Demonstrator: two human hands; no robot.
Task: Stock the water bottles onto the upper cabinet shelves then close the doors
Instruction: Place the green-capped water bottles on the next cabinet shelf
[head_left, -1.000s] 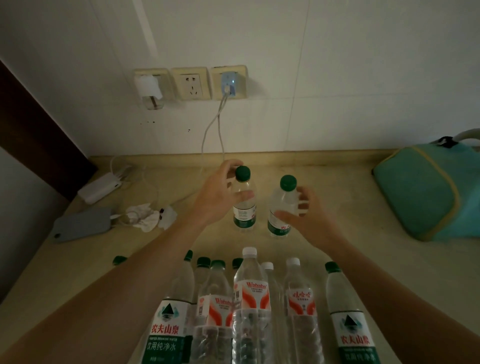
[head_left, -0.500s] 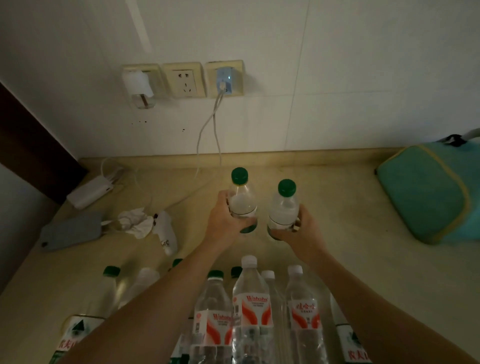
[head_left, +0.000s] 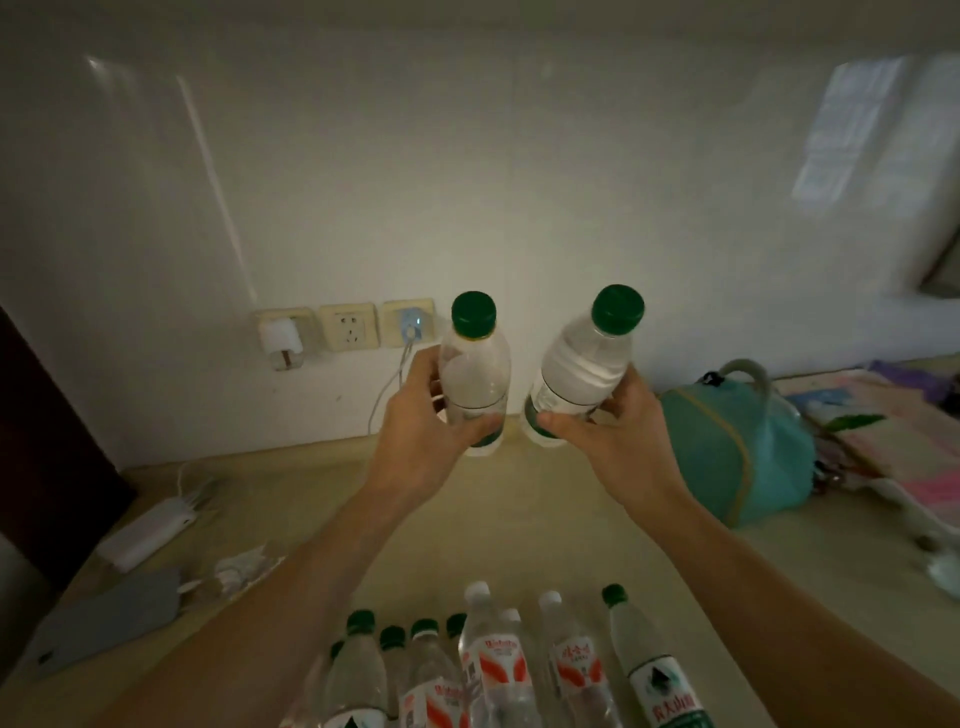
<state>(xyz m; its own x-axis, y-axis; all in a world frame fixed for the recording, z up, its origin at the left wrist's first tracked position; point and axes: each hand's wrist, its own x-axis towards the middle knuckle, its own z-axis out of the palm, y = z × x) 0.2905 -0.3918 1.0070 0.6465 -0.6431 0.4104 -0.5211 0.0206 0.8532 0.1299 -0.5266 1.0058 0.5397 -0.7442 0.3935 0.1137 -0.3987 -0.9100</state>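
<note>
You see clear plastic bottles with matt green screw caps, a glossy white tiled wall, a smooth beige countertop, and a teal cloth bag at right.

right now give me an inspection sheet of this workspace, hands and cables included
surface: beige counter, dimly lit.
job's things: two small green-capped bottles lifted off the counter, left bottle upright, right bottle tilted; bottle group standing at the near edge; cabinet not in view.
clutter: teal bag, grey pad, crumpled paper, fabrics at right.
hands: left hand grips the left bottle; right hand grips the right bottle.
cables: white cable hangs from a wall plug; white adapter with a cord on the counter.
surroundings: white wall, three sockets, dark panel at left.
</note>
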